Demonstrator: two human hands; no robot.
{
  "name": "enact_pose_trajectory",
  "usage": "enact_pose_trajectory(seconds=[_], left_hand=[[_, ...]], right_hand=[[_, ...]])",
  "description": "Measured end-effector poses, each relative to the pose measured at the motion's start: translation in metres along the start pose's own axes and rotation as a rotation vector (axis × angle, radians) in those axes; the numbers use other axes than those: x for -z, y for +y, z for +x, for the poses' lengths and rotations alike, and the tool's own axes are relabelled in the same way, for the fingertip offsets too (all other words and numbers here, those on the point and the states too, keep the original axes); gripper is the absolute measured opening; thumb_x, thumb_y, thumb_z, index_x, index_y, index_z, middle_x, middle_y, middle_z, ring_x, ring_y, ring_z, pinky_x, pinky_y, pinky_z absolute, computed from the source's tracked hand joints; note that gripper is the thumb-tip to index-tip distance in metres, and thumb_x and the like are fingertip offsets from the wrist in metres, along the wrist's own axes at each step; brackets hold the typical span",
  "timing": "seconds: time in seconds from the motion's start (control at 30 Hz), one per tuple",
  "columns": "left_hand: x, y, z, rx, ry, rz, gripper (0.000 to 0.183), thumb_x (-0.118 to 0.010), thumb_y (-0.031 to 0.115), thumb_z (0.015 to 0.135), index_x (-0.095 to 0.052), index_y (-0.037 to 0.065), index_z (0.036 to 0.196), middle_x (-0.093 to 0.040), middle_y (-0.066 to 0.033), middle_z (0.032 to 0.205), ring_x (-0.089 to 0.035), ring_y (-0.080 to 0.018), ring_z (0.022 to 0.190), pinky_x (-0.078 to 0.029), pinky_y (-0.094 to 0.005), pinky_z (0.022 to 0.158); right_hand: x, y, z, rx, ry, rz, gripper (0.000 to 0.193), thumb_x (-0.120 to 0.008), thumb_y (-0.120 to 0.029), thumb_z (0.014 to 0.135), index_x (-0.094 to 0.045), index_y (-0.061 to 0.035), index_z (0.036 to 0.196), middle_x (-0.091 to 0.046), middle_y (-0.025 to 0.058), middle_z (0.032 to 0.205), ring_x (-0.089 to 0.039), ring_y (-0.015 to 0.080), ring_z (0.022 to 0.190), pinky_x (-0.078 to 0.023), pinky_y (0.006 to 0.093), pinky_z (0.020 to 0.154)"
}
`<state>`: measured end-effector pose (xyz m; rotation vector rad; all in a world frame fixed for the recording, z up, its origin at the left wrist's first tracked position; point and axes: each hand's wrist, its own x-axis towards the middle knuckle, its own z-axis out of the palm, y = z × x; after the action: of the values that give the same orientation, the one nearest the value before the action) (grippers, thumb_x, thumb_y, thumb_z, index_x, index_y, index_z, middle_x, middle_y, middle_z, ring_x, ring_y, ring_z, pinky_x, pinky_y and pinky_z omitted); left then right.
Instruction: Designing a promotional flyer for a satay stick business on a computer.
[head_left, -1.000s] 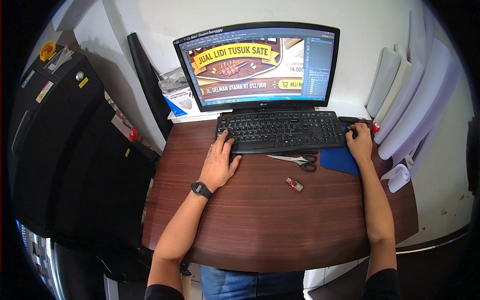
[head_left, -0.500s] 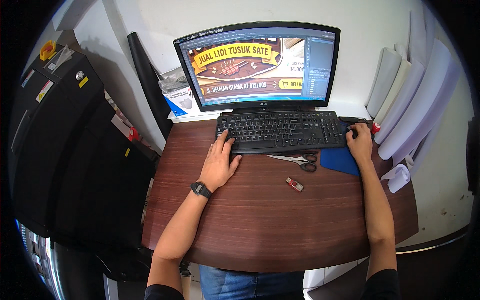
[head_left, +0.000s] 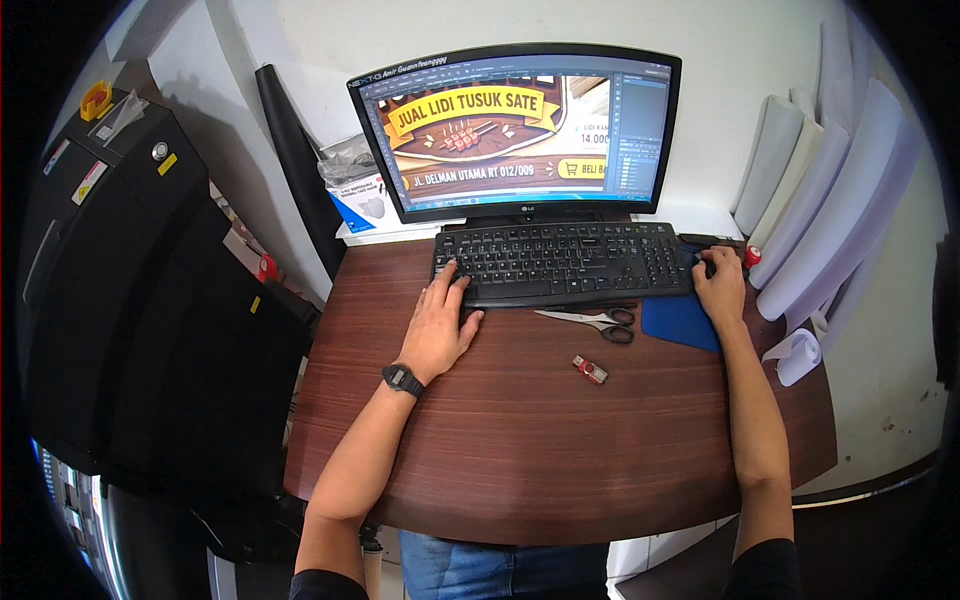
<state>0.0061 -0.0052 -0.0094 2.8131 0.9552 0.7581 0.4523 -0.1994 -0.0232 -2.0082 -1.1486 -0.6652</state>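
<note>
My left hand (head_left: 436,322) rests with its fingers apart on the lower left keys of a black keyboard (head_left: 560,262), its thumb stretched over the desk. A dark watch (head_left: 402,379) is on that wrist. At the keyboard's right end, my right hand (head_left: 720,287) is curled over a black computer mouse (head_left: 709,268), mostly hidden under the fingers, on a blue mouse pad (head_left: 678,321). Behind the keyboard stands a monitor (head_left: 520,130) displaying a brown and yellow food banner in an editing program. Scissors (head_left: 600,322) with black handles lie just below the keyboard.
A red and silver USB stick (head_left: 590,369) lies on the brown wooden desk (head_left: 540,440). Large paper rolls (head_left: 840,200) lean at the right, with a small roll (head_left: 797,357) at the desk's edge. A white box (head_left: 362,200) sits left of the monitor; a black machine (head_left: 150,300) stands further left.
</note>
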Motion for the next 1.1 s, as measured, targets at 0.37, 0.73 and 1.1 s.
enact_pose_trajectory(seconds=[0.37,0.73,1.1], left_hand=[[0.0006,0.0013,0.0003,0.010,-0.011,0.006,0.060,-0.071,0.027,0.098,-0.049,0.002,0.147,-0.034,-0.0237,0.163,-0.043,-0.0432,0.145,-0.041,-0.0491,0.119],[0.0019,0.0017,0.0007,0.029,-0.034,-0.044,0.058,-0.066,0.029,0.100,-0.048,0.001,0.147,-0.034,-0.0249,0.162,-0.041,-0.0438,0.147,-0.034,-0.0550,0.123],[0.0032,0.0033,0.0005,0.013,-0.017,-0.053,0.058,-0.066,0.028,0.099,-0.048,0.001,0.146,-0.035,-0.0251,0.161,-0.042,-0.0446,0.145,-0.035,-0.0549,0.122]], right_hand=[[0.0006,-0.0001,-0.0004,-0.011,-0.012,0.004,0.020,-0.070,-0.014,0.085,-0.075,-0.0014,0.101,-0.069,0.0149,0.113,-0.065,0.0358,0.106,-0.054,0.0436,0.094],[0.0009,-0.0027,-0.0004,-0.012,-0.006,0.009,0.020,-0.071,-0.013,0.086,-0.075,-0.0012,0.101,-0.069,0.0149,0.114,-0.066,0.0360,0.107,-0.054,0.0432,0.095],[0.0004,-0.0003,-0.0004,-0.013,-0.023,0.008,0.021,-0.071,-0.016,0.087,-0.075,-0.0012,0.102,-0.069,0.0148,0.117,-0.065,0.0350,0.110,-0.053,0.0429,0.096]])
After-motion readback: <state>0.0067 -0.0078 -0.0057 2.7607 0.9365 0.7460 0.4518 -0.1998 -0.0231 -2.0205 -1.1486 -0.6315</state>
